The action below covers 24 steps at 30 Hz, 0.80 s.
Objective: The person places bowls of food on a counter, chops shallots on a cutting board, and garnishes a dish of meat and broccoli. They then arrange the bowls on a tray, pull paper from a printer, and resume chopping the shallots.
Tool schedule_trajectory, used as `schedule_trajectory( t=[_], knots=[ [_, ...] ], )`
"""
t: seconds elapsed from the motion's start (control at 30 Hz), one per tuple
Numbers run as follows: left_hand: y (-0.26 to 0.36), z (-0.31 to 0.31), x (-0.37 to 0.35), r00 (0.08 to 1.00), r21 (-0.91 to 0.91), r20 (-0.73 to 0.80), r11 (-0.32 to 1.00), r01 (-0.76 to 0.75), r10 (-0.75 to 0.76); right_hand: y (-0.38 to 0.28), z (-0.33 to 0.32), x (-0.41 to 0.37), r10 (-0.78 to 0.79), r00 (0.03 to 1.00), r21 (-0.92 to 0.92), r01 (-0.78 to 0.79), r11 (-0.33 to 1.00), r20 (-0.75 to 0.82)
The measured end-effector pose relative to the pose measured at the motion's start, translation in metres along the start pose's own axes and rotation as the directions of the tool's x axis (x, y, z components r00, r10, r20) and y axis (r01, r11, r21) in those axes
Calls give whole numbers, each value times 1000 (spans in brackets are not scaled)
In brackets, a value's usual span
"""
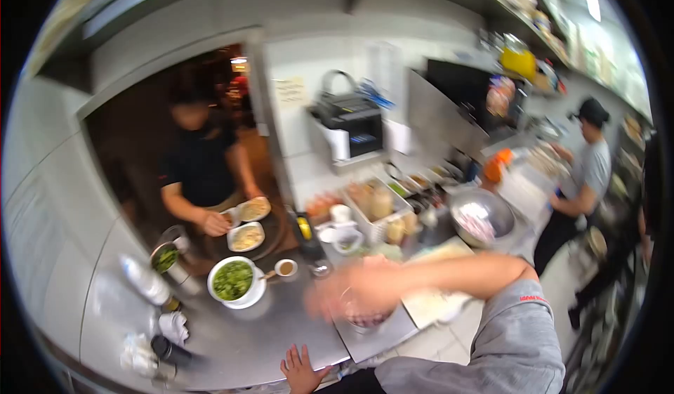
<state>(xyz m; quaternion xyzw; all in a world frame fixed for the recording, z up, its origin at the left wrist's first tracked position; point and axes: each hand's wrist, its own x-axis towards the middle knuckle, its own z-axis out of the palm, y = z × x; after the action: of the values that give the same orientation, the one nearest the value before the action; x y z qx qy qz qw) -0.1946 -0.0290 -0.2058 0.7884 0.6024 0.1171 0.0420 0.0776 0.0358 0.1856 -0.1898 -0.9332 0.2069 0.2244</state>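
Observation:
My left hand [300,373] rests flat on the front edge of the steel counter [281,331], fingers spread, holding nothing. My right hand [337,294] is smeared by motion above the counter, so its fingers and anything in them cannot be made out. Partly under that hand and forearm is a round container [368,322] with dark reddish contents. To the left of it, a white bowl of green leaves [233,280] stands on a white plate [258,297], with a small cup of brown sauce [286,267] beside it.
Across the counter a person in black [200,162] handles two white dishes of food [246,238]. A bin of bottles [375,208], a cutting board [432,308] and a metal mixing bowl [505,218] lie right. Another person [590,162] works farther right. Bottles [144,281] line the left.

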Motion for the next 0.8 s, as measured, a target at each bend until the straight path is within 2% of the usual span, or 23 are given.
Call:
schedule_trajectory(
  t=[0.03, 0.07, 0.1, 0.13, 0.17, 0.2, 0.23, 0.27, 0.3, 0.33, 0.37, 0.4, 0.47, 0.5, 0.53, 0.57, 0.6, 0.63, 0.67, 0.7, 0.73, 0.77, 0.8],
  knots=[
    [-1, 8, 3, 994, -12, -105, 1000, 10, -11, 12, 62, -47, 110, 978, 249, -153, 956, 176],
    [3, 4, 5, 994, -80, -103, 997, 12, -20, 8, 103, -83, 429, 816, 396, -568, 722, 387],
    [7, 0, 6, 997, -71, -46, 996, -57, 54, 38, 179, -143, 628, 741, 495, -650, 577, 240],
    [9, -4, 7, 996, -82, -85, 995, -48, 41, 59, 243, -207, 746, 666, 329, -700, 634, -20],
    [9, -4, 6, 992, -98, -125, 995, -31, 18, 71, 309, -278, 946, 319, 232, -917, 323, -57],
    [4, 1, 9, 995, -96, -72, 993, -72, 65, 47, 333, -323, 996, -83, 217, -973, -76, -21],
    [-1, 9, 15, 964, -176, -163, 955, -239, 211, 29, 374, -388, 954, -276, 192, -936, -295, 119],
    [-4, 19, 10, 908, -245, -264, 888, -388, 324, -4, 421, -444, 928, -364, 126, -920, -372, 84],
    [20, 3, 15, 870, -297, -256, 822, -485, 421, -46, 455, -487, 840, -521, 47, -845, -532, 150],
    [26, 14, 21, 820, -406, -146, 723, -559, 553, -86, 492, -535, 744, -609, -142, -791, -595, 276],
    [33, 25, 29, 737, -514, -61, 612, -601, 673, -134, 507, -563, 716, -629, -214, -777, -592, 303],
    [56, 23, 35, 742, -519, -48, 618, -590, 668, -164, 511, -584, 696, -643, -282, -766, -578, 321],
    [117, 16, 51, 684, -616, -60, 512, -598, 727, -166, 515, -617, 706, -643, -246, -766, -594, 296],
    [147, 13, 58, 688, -622, -133, 480, -618, 714, -162, 513, -633, 715, -647, -205, -762, -614, 265],
    [174, 10, 63, 692, -626, -202, 451, -636, 693, -140, 484, -626, 750, -649, -3, -756, -654, 127],
    [202, 7, 67, 709, -655, -207, 442, -612, 675, -109, 474, -632, 716, -657, 264, -752, -604, -235],
    [226, 5, 71, 729, -683, -209, 436, -586, 652, -70, 434, -619, 618, -718, 509, -680, -527, -320],
    [243, 7, 73, 753, -683, -192, 465, -563, 630, -34, 389, -602, 620, -599, 503, -790, -351, -507],
    [260, 11, 76, 751, -698, -188, 452, -556, 633, 1, 326, -571, 648, -513, 552, -817, -166, -564],
    [273, 13, 77, 752, -713, -183, 441, -545, 633, 31, 276, -553, 659, -370, 477, -879, -19, -655],
    [284, 19, 77, 781, -712, -167, 474, -518, 602, 61, 229, -540, 680, -185, 346, -932, 107, -709],
    [292, 27, 78, 807, -715, -143, 504, -484, 572, 83, 179, -520, 706, -36, 209, -965, 160, -708],
    [301, 33, 79, 833, -717, -121, 533, -449, 540, 113, 152, -515, 694, 60, 103, -976, 191, -717]
  ],
)
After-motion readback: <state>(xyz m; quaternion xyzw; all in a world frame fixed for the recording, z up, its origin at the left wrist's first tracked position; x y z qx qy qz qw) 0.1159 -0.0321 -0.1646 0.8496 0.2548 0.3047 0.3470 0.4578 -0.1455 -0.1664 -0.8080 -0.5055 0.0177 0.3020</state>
